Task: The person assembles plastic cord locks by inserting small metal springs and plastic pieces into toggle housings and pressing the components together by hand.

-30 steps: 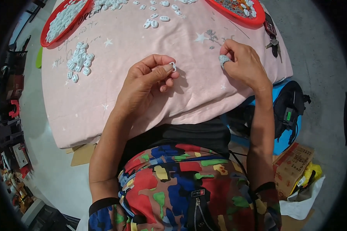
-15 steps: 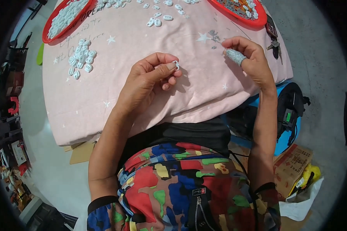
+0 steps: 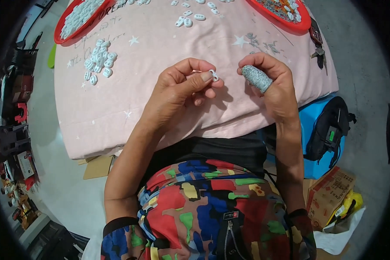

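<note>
My left hand (image 3: 180,91) pinches a small white plastic piece with holes (image 3: 214,75) between thumb and forefinger, above the middle of the pink cloth (image 3: 160,43). To its right, a short gap away, my right hand (image 3: 275,84) is closed with thumb and forefinger together. A grey speckled sleeve (image 3: 256,79) covers its thumb. Whatever that pinch holds, if anything, is too small to make out. A pile of similar white pieces (image 3: 100,58) lies on the cloth at the left, and a few more white pieces (image 3: 187,21) lie farther back.
A red tray of white pieces (image 3: 57,37) stands at the far left. Another red tray (image 3: 305,25) holds thin metal bits, orange bits and white pieces. Keys (image 3: 320,54) lie at the right edge. Beside the table stand a blue box (image 3: 307,130) with a black bag and a cardboard carton (image 3: 331,190).
My right hand has moved left and slightly down, nearer to my left hand. My left hand still grips the white piece, and the whole view has shifted a little.
</note>
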The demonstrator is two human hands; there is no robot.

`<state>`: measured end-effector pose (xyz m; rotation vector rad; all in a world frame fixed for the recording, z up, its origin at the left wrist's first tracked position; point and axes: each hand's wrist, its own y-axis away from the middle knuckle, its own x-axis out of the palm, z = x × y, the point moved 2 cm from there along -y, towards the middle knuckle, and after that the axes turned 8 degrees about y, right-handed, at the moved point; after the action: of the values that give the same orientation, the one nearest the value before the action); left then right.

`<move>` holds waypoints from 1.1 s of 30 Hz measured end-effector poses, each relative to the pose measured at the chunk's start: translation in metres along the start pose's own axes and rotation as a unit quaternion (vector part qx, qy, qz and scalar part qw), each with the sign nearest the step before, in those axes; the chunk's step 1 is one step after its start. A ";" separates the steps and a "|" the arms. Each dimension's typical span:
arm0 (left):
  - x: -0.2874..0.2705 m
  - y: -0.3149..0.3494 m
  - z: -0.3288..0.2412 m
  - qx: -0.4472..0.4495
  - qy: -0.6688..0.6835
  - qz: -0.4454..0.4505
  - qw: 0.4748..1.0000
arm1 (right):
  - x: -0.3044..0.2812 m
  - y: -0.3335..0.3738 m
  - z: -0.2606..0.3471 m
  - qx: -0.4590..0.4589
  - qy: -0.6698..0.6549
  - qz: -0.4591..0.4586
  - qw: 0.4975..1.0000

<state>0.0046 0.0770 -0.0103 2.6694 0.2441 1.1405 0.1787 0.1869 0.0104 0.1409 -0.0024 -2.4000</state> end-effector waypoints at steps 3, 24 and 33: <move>0.001 0.001 0.004 0.001 0.028 0.010 1.000 | 0.019 0.005 0.005 -0.022 -0.026 -0.004 0.999; 0.013 0.023 -0.002 0.067 -0.060 -0.031 0.995 | 0.034 0.016 0.002 -0.110 0.028 0.028 0.993; 0.013 0.030 -0.005 0.121 -0.106 -0.037 0.986 | 0.035 0.024 0.013 -0.152 0.180 0.030 0.971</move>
<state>0.0119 0.0521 0.0095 2.9363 0.4648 0.8440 0.1675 0.1451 0.0204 0.4218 0.5183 -2.2497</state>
